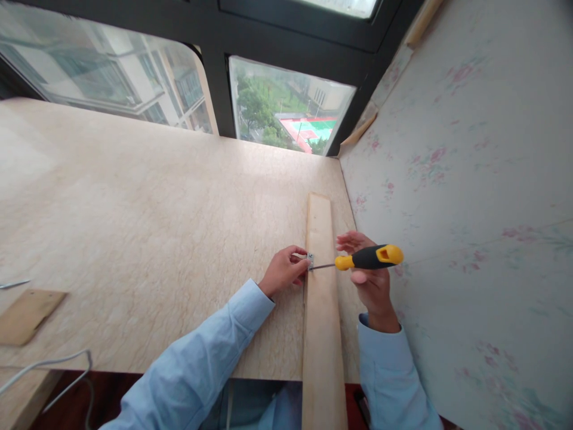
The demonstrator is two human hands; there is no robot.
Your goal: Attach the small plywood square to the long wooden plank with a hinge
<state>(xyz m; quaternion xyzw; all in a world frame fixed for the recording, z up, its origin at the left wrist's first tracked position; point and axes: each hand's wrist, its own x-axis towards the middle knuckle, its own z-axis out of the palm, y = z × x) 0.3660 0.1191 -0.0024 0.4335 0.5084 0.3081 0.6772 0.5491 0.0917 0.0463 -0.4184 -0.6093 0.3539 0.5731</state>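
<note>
A screwdriver [369, 257] with a yellow and black handle extends to the right, its thin shaft crossing a long pale wooden board [321, 322]. Its tip meets a small metal bracket [310, 259] at the board's left edge. My left hand [286, 269] is closed in a pinch on this bracket, fingertips against the board's side. Behind the screwdriver handle is my right hand [373, 286], its fingers spread above the handle and its thumb below. They are not wrapped around it; whether the palm touches the handle I cannot tell.
The board lies on a marbled countertop [179, 227] and overhangs its front edge. A flowered wall [470, 239] rises close on the right, with a window [290, 107] behind. At left are a brown plate [29, 316], a thin metal tool [14, 285] and a white cable [54, 361].
</note>
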